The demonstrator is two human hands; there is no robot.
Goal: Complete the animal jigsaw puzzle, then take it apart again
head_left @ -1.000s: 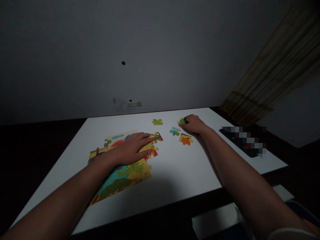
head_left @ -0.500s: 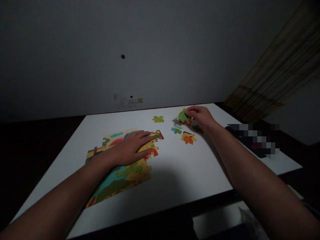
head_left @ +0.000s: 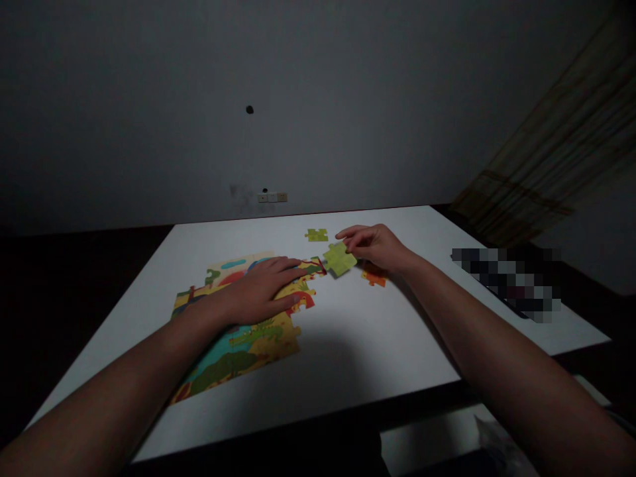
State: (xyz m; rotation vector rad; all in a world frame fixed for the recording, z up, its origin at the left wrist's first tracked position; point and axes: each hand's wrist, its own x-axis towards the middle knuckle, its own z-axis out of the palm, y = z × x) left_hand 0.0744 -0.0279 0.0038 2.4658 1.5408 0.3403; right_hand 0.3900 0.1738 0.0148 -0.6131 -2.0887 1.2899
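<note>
Green piece [head_left: 339, 258] lifted, pinched in right hand [head_left: 375, 246].
Since 1 s ago: carried beside puzzle [head_left: 238, 331] edge; left hand [head_left: 258, 295] flat, pressing puzzle, clasping nothing.

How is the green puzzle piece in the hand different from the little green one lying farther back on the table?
The held green piece is pinched in the right hand, tilted, beside the assembled puzzle; the far green piece lies flat on the white table, touched by nothing. The held piece looks bigger, though it is nearer the camera. The left hand rests on the assembled puzzle, touching neither. Both are yellow-green jigsaw pieces.
</note>
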